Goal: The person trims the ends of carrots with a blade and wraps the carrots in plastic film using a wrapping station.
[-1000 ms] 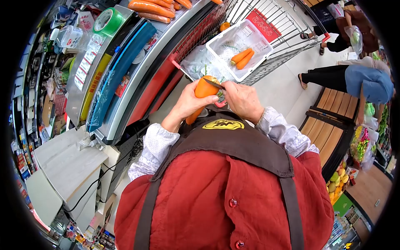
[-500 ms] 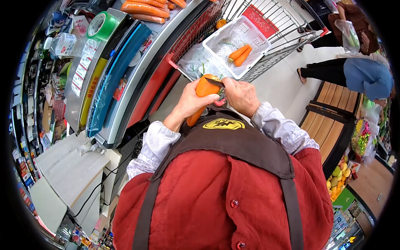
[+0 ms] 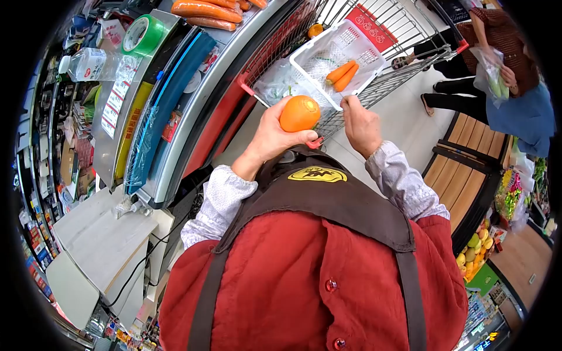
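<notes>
My left hand (image 3: 270,136) is wrapped round a thick carrot (image 3: 299,113), whose cut top end faces up toward me. To its right, apart from the carrot, my right hand (image 3: 361,126) is closed beside the near corner of a white plastic basket (image 3: 316,85). The knife seen in that hand a moment ago is hidden now; its blade does not show. Inside the basket lie two carrots (image 3: 342,76). The basket sits in a metal shopping cart (image 3: 404,52), with clear plastic bags (image 3: 275,82) next to it.
Bagged carrots (image 3: 208,10) lie on the counter (image 3: 228,41) at upper left. Green tape (image 3: 141,35) and a plastic bottle (image 3: 91,64) are nearby. Other people (image 3: 506,93) stand at right, one holding a bag, beyond slatted wooden shelving (image 3: 453,158) and fruit (image 3: 475,248).
My right hand has moved right, away from the carrot, and the knife blade has gone from sight. The carrot has tipped so its top faces me. The people at right have shifted.
</notes>
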